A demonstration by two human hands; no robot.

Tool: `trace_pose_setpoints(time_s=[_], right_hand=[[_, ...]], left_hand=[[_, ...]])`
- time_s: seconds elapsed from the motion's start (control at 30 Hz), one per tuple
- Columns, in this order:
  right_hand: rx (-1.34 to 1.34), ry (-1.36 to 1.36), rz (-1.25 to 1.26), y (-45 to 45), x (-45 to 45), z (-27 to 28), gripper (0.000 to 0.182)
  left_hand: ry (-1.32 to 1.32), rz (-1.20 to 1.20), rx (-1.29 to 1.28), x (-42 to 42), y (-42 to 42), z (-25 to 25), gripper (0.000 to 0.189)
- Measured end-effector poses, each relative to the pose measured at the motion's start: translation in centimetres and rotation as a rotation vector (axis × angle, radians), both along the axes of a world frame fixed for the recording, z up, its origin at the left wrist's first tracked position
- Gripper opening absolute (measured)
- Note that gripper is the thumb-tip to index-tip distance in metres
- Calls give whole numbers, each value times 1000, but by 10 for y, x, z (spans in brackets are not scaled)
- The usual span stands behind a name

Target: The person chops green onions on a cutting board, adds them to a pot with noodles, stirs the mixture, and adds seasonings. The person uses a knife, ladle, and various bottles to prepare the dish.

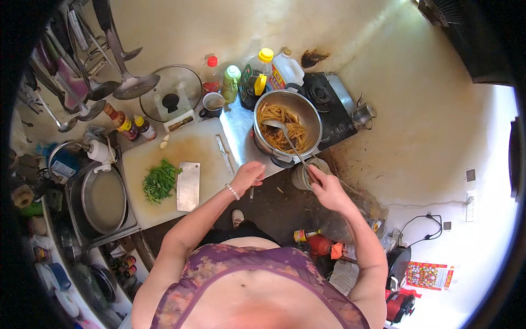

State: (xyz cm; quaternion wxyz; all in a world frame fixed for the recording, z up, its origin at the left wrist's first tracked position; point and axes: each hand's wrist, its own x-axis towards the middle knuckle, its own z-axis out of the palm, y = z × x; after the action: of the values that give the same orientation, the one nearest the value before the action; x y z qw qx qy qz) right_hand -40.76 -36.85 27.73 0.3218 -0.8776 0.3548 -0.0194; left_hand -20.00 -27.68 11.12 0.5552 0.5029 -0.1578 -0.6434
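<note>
My right hand point(328, 191) grips the handle of a metal ladle point(291, 143), whose bowl rests among brown shredded strips of food point(294, 137) inside a deep steel pot point(314, 119). The pot sits on a black cooktop point(337, 131). Near the front edge of the steel counter, my left hand point(248, 177) hovers with loosely curled fingers. Whether it pinches anything is not plain; a small slim object shows just below it. To its left, a cleaver point(189, 187) lies flat on the white cutting board point(197, 140), beside a heap of chopped greens point(160, 181).
A white-handled knife point(224, 153) and garlic cloves point(164, 144) lie on the board. Several bottles, including a large yellow-capped one point(250, 82), stand behind the pot. A glass lid point(152, 96) leans on the wall. Left is a sink with a basin point(104, 199); ladles point(135, 86) hang above.
</note>
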Motion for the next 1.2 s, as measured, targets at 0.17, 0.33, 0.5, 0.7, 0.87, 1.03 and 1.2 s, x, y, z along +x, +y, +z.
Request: trace_pose_setpoints(time_s=[0.17,0.33,0.5,0.7,0.87,1.03,1.2], right_hand=[[232,244,75,-17,-36,54,48],[-27,151,-90,-44,-32,-30,46],[16,-140,-245,-83,-14,-42,37],[46,-145,-40,-72,5,-59,36],[120,22,163,-50,-51,27,44],[46,76,96,-77,-47,-24,39],[196,206,0,-75,-54,-10,38]], left_hand=[[190,80,29,-31,-46,-5,22],[109,159,45,-52,-65,-5,18],[94,218,79,-46,-59,-5,17],[76,185,106,-52,-67,1,16],[66,236,122,-44,-57,-3,15],[58,206,97,-53,-68,-1,14],[38,244,126,-51,-61,2,16]])
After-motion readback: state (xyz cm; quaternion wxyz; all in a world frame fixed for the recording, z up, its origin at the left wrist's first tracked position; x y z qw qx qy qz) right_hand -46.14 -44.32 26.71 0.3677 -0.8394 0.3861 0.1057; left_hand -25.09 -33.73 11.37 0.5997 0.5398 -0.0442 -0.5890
